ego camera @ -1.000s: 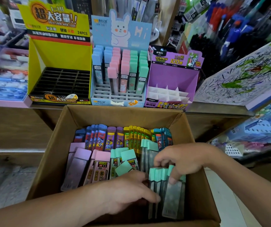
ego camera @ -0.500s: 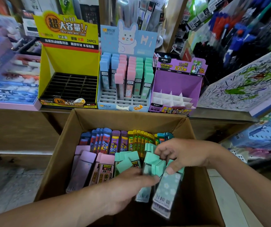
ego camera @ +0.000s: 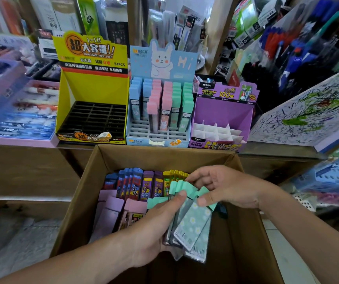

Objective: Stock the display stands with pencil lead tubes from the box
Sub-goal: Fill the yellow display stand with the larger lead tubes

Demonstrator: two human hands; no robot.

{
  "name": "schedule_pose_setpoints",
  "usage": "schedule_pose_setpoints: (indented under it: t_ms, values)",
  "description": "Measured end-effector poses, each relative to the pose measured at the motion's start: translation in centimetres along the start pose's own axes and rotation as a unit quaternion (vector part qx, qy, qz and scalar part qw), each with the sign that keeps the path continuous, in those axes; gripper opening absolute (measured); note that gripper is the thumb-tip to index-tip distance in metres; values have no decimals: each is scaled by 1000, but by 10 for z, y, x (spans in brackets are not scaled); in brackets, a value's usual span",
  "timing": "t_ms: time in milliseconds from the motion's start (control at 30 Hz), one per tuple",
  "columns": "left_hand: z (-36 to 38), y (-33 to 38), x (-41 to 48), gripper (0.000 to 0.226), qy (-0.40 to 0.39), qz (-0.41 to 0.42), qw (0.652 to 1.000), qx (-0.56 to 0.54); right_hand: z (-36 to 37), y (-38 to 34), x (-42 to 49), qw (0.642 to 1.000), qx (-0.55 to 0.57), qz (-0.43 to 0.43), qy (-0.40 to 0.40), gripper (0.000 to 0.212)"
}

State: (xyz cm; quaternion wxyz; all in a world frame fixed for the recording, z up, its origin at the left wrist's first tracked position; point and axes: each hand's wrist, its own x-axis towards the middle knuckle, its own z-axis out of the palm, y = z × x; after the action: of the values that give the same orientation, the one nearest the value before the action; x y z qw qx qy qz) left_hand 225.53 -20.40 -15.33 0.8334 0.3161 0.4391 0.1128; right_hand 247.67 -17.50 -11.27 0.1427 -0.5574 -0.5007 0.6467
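Against far shop shelves [ego camera: 111,21], the fan of mint-capped clear plastic lead tubes [ego camera: 193,224], low in the brown cardboard box [ego camera: 164,153] a second ago, is lifted above it, left hand [ego camera: 154,226] gripping, right hand [ego camera: 226,189] pinching caps, seemingly ready for stocking.

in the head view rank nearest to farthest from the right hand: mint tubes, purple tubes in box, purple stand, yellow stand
1. mint tubes, pinched by the right hand
2. purple tubes, back row of box, leftward
3. purple stand, behind box, right
4. yellow stand, behind box, far left
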Motion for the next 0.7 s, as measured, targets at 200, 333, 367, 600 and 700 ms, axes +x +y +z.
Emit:
schedule_pose_setpoints:
  t_ms: [200, 333, 367, 600, 700]
  values:
    - [-8, 5, -13, 50, -5, 35, 998, -59, 24, -17, 6, 982, 113, -38, 150, 47]
    - [-9, 6, -21, 60, 8, 70, 992, -109, 41, -30, 15, 943, 253, -79, 201, 38]
    - [-9, 7, -23, 59, 7, 81, 990, -117, 46, -32, 18, 935, 275, -89, 207, 37]
    - [-19, 18, -39, 51, 7, 140, 974, -178, 71, -40, 31, 892, 380, -148, 195, 52]
    - [-25, 26, -45, 39, 19, 155, 974, -166, 78, -46, 33, 887, 383, -188, 177, 57]
